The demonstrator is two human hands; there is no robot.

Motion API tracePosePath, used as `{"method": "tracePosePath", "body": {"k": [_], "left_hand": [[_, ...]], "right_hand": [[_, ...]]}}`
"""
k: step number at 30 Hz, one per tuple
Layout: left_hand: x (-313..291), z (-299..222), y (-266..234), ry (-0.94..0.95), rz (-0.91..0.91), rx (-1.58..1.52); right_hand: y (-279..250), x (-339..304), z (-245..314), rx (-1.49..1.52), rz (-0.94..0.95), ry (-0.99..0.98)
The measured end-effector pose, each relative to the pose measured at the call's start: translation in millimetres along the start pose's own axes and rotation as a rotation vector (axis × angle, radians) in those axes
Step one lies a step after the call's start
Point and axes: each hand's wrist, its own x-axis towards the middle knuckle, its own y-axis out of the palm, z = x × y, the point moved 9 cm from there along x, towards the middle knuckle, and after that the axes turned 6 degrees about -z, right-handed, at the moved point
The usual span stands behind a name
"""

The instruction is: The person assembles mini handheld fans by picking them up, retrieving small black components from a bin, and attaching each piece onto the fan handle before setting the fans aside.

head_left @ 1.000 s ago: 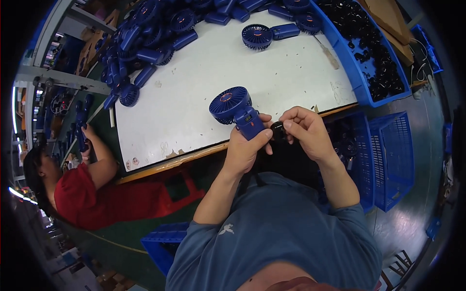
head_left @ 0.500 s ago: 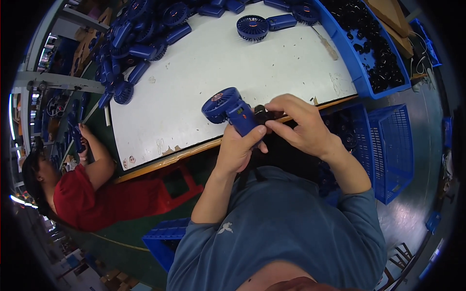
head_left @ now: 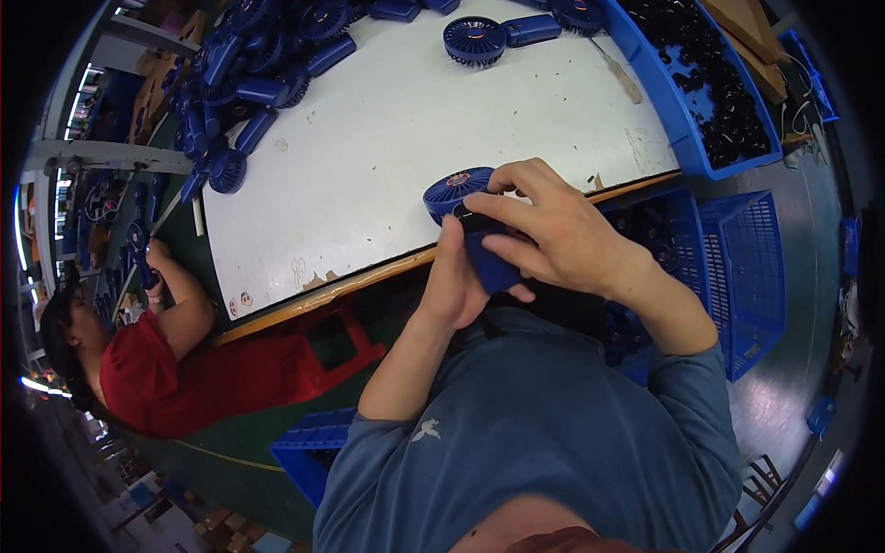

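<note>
A dark blue handheld fan (head_left: 496, 265) is tilted in front of me over the table's near edge, its round slatted head (head_left: 454, 192) pointing away. My left hand (head_left: 452, 284) wraps its handle from the left, thumb along the side. Over the neck of the fan reaches my right hand (head_left: 562, 226), its fingers closed on a small black part (head_left: 473, 221) that lies against the fan just below the head. Most of that part is hidden by the fingers.
Blue fans (head_left: 263, 90) are heaped at the table's far left. Another fan (head_left: 475, 41) lies at the back, near a wooden-handled tool (head_left: 622, 78). A blue bin (head_left: 678, 134) of black parts stands right. Blue crates (head_left: 742, 276) sit below. A person in red (head_left: 166, 369) works at left.
The fan has turned and shifted right. My right hand has brought the black part from beside the fan onto its neck. My left thumb has moved up along the side.
</note>
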Motion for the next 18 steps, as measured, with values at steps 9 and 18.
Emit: {"method": "tracePosePath", "body": {"k": [9,18], "left_hand": [[17,2,-22,0.196,-0.166,0.488],[-2,-260,-99,1.107,-0.927,1.626]], "right_hand": [[16,-29,0,-0.154,-0.313,0.082],[9,-232,-115,0.487,-0.653,0.7]]}}
